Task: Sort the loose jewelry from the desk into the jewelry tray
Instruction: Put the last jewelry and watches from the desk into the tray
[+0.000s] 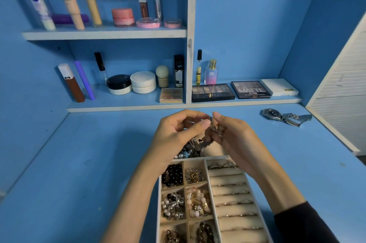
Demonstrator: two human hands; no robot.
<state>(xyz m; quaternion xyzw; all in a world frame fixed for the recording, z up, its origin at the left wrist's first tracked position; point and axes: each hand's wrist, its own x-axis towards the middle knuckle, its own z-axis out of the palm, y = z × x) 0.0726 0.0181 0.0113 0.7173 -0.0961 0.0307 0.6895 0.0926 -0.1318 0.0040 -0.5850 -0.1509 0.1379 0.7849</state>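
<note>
Pinching a chain bracelet [213, 130], left hand [174, 133] and right hand [236, 136] are held over the jewelry tray [158, 203], at its far edge; MATTE palette [250, 89] and NUDES palette [213, 92] are shelved behind.

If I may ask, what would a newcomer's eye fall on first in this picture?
The left hand and right hand pinch a metal chain at mid-desk, above a loose jewelry pile. Nearer lies the tray, its compartments holding beads and rings. A watch lies alone at far right.

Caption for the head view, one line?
Left hand and right hand pinch a metal chain near the jewelry tray; a wristwatch lies on the desk.
</note>
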